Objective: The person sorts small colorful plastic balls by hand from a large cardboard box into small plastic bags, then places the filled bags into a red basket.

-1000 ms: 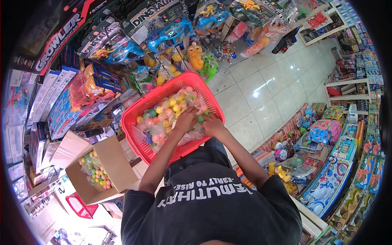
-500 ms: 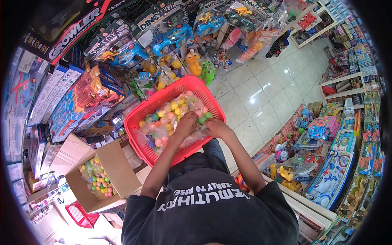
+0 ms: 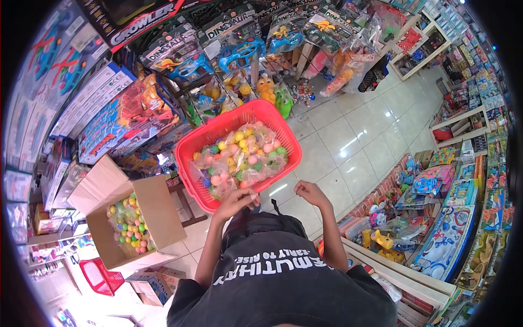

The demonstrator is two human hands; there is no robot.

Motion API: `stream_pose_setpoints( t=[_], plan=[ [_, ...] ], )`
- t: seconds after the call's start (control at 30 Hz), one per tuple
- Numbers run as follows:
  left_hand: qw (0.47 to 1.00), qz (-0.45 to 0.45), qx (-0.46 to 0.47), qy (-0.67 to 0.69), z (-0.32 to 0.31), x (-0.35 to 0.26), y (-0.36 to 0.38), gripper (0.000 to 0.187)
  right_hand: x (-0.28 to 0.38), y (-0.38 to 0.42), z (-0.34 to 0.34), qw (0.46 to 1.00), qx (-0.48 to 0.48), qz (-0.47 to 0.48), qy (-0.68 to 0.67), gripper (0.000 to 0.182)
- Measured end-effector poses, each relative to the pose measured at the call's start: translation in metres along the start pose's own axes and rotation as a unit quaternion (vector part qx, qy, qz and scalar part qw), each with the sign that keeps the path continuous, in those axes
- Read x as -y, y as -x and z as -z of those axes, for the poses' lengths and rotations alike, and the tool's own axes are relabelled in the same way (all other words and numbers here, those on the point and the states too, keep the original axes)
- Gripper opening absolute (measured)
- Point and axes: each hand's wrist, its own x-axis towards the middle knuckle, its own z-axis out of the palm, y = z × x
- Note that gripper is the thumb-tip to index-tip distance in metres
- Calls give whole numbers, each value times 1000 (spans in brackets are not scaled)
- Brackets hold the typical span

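A red plastic basket (image 3: 294, 136) stands in front of me, tilted in view. In it lie several clear plastic bags of small colored balls (image 3: 245, 150), yellow, pink, green and blue. At the basket's near rim is my left hand (image 3: 238, 201), its fingers loosely bent and apart, with nothing visible in them. To the right of the basket, away from it and above the tiled floor, my right hand (image 3: 310, 193) has its fingers curled in; no object shows in it.
An open cardboard box (image 3: 160, 218) holding more bagged balls (image 3: 131, 226) stands at the left. Packaged dinosaur toys (image 3: 239, 52) hang behind the basket. Boxed toys (image 3: 128, 114) line the left side, and shelves of toys (image 3: 430, 218) the right. A smaller red basket (image 3: 102, 277) sits lower left.
Both hands have come out of the basket, off the bagged balls, and drawn back toward my body. The right hand has moved right, over the floor. The view has shifted slightly.
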Motion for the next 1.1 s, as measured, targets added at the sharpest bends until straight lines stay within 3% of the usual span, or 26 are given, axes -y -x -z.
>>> stream_pose_setpoints(
  t=[0.07,0.17,0.23,0.3,0.33,0.4,0.5,0.77,0.9,0.93,1.03,1.1],
  plan=[
    [997,50,56,-31,-4,20,11,27,-63,-4,-25,994,83,-72,23,15],
    [994,78,12,-69,-4,91,25,26,-113,0,-69,968,172,-174,60,23],
    [992,75,-26,-103,2,149,34,25,-135,12,-104,959,161,-233,-26,26],
    [952,60,-99,-283,16,216,49,25,-163,24,-138,951,137,-263,-89,25],
    [952,58,-105,-283,18,237,61,25,-172,32,-151,950,126,-266,-103,25],
    [929,134,-158,-307,19,268,87,27,-171,46,-164,954,127,-259,-87,24],
    [922,157,-215,-282,14,291,130,28,-166,60,-169,962,159,-222,16,20],
    [853,246,-371,-271,0,347,207,33,-171,75,-186,947,149,-282,-21,22],
    [889,179,-367,-205,-3,351,237,37,-154,73,-208,947,150,-285,-16,21],
    [887,179,-375,-202,3,356,244,37,-150,71,-216,947,157,-282,-12,21],
    [921,202,-279,-182,25,369,274,38,-136,63,-248,947,162,-276,-24,20],
    [919,197,-293,-175,35,364,303,38,-123,59,-279,956,169,-241,-5,19]
  ],
)
